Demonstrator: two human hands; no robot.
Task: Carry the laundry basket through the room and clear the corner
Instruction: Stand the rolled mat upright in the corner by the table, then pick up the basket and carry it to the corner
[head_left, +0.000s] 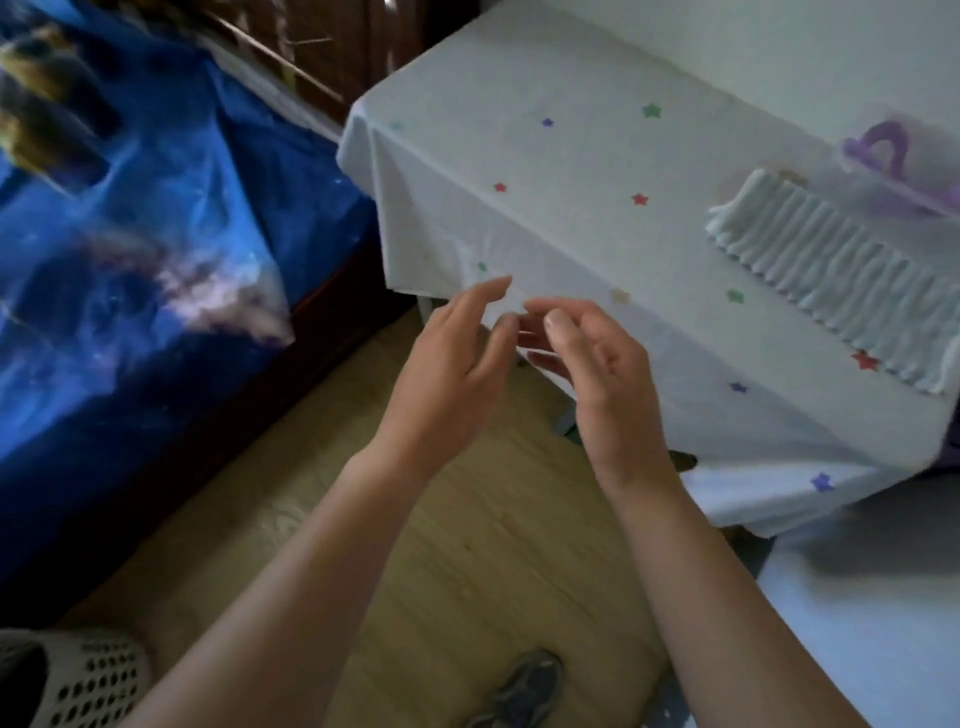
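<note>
The laundry basket, white plastic with round holes, stands on the floor at the bottom left corner, behind my left forearm. My left hand and my right hand are raised side by side over the wooden floor, fingers spread and slightly curled, holding nothing. Their fingertips are close to the hanging edge of a white cloth with coloured stars that covers a table. I cannot tell whether they touch it.
A bed with a blue galaxy-print cover fills the left. On the table lie a white ribbed cloth and a clear container with a purple handle. A grey shoe is at the bottom. A narrow strip of wooden floor runs between bed and table.
</note>
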